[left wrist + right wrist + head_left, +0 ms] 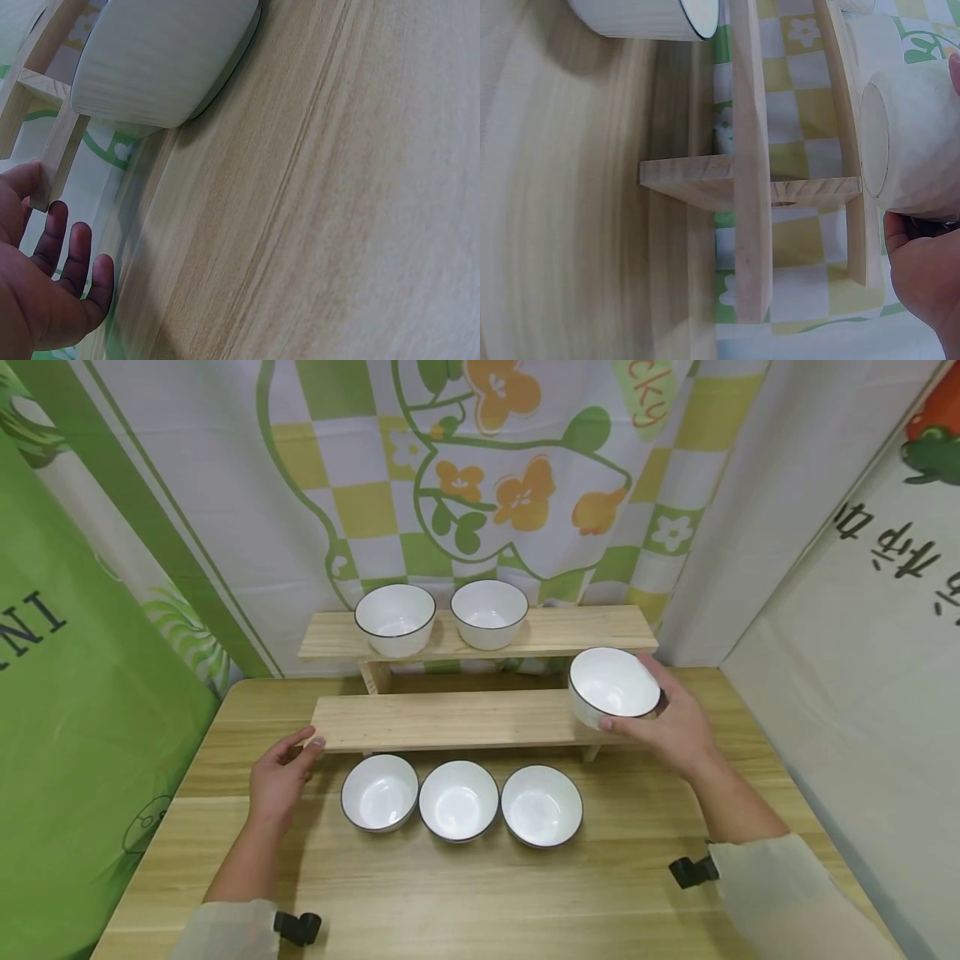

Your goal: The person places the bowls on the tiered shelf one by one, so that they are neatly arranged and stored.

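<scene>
At the rack's [592, 625] right end, a held bowl [613, 687]

The wooden table [465, 902] bears the rack, its long axis running left to right: two bowls [395, 622] on the upper board, three bowls [459, 802] in front. Right of the upper pair, the held bowl is gripped by the right hand [678, 731], the nearer one; the left hand [279, 781] pinches the lower board's [450, 720] left end.
</scene>
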### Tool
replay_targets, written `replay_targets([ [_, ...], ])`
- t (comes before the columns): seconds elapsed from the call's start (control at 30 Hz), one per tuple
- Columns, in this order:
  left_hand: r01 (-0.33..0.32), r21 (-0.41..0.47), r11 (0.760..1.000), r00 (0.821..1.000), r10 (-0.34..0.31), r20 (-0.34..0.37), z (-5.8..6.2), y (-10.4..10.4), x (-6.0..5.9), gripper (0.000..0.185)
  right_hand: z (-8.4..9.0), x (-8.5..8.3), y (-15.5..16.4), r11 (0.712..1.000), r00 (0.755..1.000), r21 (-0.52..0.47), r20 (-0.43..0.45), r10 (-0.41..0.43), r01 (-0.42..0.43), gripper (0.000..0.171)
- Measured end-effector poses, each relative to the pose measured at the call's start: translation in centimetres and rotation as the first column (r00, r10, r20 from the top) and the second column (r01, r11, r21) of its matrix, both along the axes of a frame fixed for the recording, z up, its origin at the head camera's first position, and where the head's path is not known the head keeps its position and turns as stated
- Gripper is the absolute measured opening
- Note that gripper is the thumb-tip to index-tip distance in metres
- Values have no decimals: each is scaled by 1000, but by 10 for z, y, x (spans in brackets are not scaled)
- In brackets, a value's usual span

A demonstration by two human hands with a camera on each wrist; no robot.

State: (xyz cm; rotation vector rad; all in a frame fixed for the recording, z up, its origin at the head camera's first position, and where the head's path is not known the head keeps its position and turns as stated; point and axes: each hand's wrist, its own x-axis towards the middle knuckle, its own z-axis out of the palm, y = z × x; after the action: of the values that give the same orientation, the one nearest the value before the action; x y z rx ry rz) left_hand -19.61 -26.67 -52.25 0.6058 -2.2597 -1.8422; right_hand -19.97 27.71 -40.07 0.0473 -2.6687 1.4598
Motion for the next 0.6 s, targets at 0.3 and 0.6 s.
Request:
replay_targets([
  [0.3,-8,4,1000,1000,8,-7,-1,0,-1,50,11,-20,-9,999,1000,-41,8,1,0,122],
  [0.6,-6,-4,1000,1000,6,-22,2,1,1,50,18,-36,-14,999,999,-13,15,-34,34,123],
])
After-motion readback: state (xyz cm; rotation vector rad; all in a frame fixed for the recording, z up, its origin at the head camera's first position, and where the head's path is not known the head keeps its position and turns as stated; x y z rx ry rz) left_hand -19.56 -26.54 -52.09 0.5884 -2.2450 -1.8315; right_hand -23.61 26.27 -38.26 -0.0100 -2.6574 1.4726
